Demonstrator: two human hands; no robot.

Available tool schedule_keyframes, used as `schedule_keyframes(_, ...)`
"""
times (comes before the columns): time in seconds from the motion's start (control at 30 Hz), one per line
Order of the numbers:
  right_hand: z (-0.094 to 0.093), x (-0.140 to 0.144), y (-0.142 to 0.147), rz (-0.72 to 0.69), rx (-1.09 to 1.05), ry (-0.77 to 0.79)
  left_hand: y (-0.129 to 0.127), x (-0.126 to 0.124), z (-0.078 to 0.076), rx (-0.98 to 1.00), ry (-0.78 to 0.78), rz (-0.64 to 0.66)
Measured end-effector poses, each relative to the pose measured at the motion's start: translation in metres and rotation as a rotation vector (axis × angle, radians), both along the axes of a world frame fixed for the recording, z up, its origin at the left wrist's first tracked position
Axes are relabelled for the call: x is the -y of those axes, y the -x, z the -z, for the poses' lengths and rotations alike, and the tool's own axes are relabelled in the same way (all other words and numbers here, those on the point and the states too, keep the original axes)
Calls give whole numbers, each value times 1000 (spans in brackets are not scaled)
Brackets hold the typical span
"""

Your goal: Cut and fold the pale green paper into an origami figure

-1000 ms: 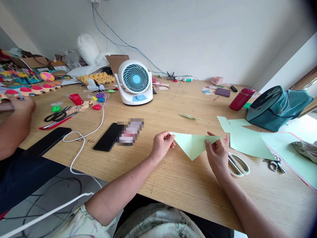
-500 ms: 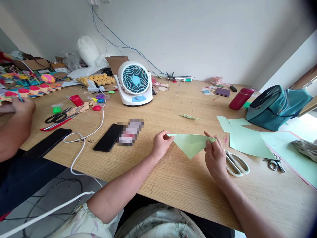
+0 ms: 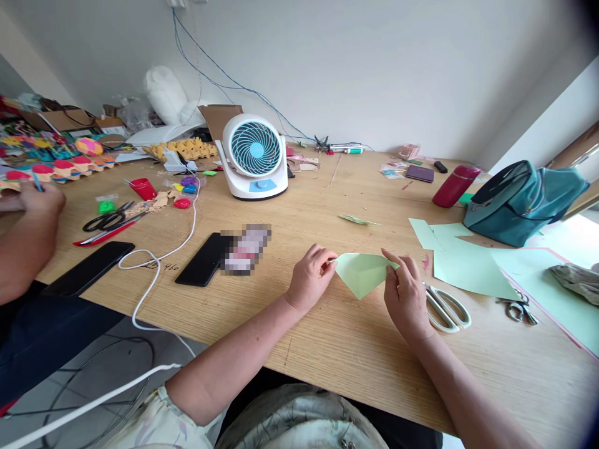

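Note:
A folded piece of light green paper (image 3: 360,275) is stretched between my two hands, its point hanging down toward me. My left hand (image 3: 312,277) pinches its left corner between thumb and fingers. At the right corner, my right hand (image 3: 406,293) grips the paper the same way, with the index finger along the top edge. White-handled scissors (image 3: 447,308) lie on the table beside my right wrist, their blades partly hidden by the hand. Farther back lies a small folded green paper (image 3: 359,220).
Green paper sheets (image 3: 472,271), keys (image 3: 517,310), a teal bag (image 3: 519,199) and a red bottle (image 3: 456,186) are on the right. A white fan (image 3: 255,156) stands behind a black phone (image 3: 204,259). At far left, another person's hand (image 3: 42,199) holds something blue.
My left hand has shifted slightly right and curled its fingers more. My right hand has moved a little left, so the paper's corners are closer together and the sheet bows.

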State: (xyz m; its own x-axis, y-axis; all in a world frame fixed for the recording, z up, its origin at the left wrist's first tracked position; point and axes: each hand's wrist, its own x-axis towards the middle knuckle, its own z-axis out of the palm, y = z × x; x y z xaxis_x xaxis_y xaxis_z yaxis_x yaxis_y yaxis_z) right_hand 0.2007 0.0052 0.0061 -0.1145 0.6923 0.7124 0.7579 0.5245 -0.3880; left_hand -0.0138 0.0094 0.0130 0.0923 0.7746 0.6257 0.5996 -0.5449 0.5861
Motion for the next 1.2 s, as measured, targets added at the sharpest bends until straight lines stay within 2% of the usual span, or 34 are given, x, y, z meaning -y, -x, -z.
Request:
schedule_keyframes(0.33, -2, 3, 0, -140, 180, -123, -3, 8, 2, -223, -236, 18)
schedule_keyframes(0.53, -3, 5, 3, -135, 270, -173, -5, 13, -1, -259, -294, 70)
schedule_keyframes(0.73, -2, 6, 3, -171, 309, -159, -6, 17, -4, -352, -96, 86)
schedule_keyframes(0.9, -1, 5, 3, -186, 340, -137, -6, 18, -3, -355, -26, 113)
schedule_keyframes(1.0, 0, 4, 2, -194, 346, -137, -8, 19, 0, -233, 44, 174)
schedule_keyframes(1.2, -1, 3, 1, -177, 372, -160, -16, 23, -3, 130, 227, 292)
